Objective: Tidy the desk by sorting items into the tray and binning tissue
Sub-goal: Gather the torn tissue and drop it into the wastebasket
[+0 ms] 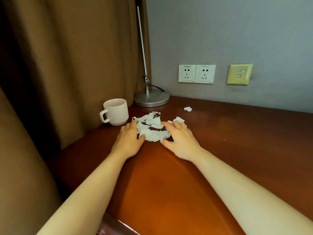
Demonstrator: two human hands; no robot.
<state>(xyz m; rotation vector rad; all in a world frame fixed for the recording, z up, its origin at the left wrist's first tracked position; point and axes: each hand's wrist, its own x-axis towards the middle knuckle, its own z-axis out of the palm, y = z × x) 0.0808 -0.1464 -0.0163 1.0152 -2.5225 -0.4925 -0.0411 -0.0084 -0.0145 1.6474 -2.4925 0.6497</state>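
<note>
I see both hands spread wide and holding nothing: my left hand (129,139) touches the left edge of the torn tissue pile (152,131), my right hand (179,139) rests on its right edge. The pile lies on the tabletop (169,184) just right of the mug (116,111); a small tissue wad (188,108) sits farther right of the mug
</note>
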